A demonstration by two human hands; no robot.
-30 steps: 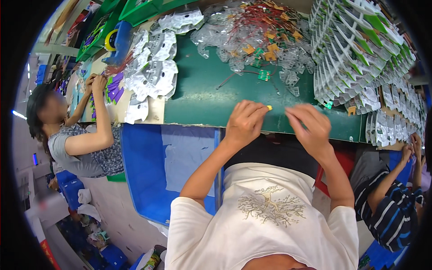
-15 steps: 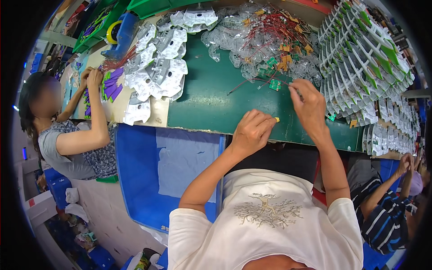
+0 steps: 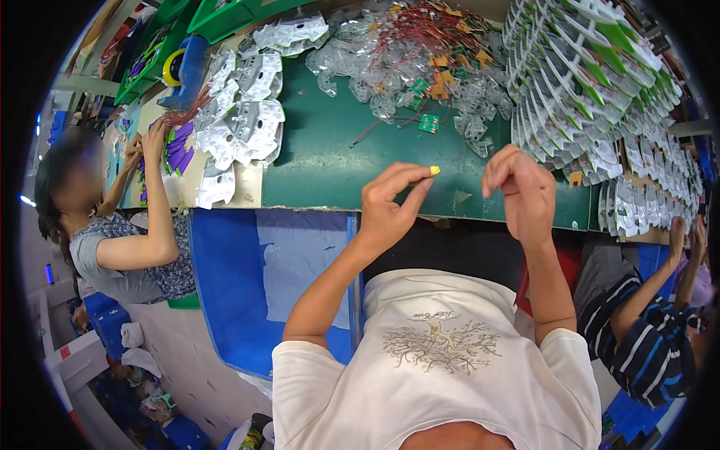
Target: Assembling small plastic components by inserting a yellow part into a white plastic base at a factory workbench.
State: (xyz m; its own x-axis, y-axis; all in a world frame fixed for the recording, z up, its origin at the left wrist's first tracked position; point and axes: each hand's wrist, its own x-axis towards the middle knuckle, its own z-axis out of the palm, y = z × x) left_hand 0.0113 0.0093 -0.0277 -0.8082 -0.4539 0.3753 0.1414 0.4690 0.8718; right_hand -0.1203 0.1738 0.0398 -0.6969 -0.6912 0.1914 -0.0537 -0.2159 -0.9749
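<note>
Yellow piece (image 3: 434, 171) at left index tip, rightward, long axis unclear; hands (image 3: 391, 201) (image 3: 527, 191) half-curled, grasp uncertain

Yellow piece (image 3: 435, 171), green tabletop (image 3: 322, 169)

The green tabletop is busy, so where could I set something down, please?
The green tabletop is bare between the white parts and the left hand, nearer than the clear-piece heap. It and the green-edged stack crowd the far middle and right.

- Left hand (image 3: 394, 202) at the green table's (image 3: 322, 169) near edge, index finger extended, thumb parted from it.
- Right hand (image 3: 526, 193) also there (slightly blurred), fingers curled.
- Both forearms (image 3: 332, 287) reach toward the table.
</note>
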